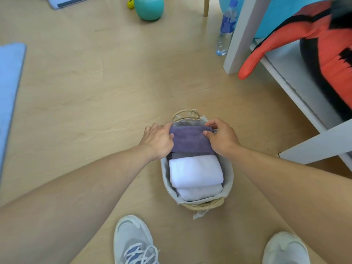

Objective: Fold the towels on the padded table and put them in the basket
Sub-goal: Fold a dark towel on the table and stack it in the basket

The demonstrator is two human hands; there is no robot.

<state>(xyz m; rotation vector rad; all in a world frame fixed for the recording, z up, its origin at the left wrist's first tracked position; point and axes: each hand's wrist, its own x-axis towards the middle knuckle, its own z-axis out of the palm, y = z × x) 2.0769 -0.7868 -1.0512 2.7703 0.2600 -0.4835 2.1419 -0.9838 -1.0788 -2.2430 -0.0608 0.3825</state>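
Observation:
A lined woven basket [229, 180] stands on the wooden floor between my feet. Two folded white towels [196, 171] lie in its near half, one on the other. A folded purple towel [190, 139] hangs over the basket's far half. My left hand [157, 140] grips its left end and my right hand [222, 139] pinches its right end between thumb and fingers. A strip of grey cloth shows just under the purple towel.
The blue padded table's edge [10, 88] is at the far left. A white shelf frame [245, 31] with an orange and black cushion [312, 39] stands to the right, a water bottle [226, 29] beside it. A teal pot [149, 7] sits far back. My shoes [133, 241] are below.

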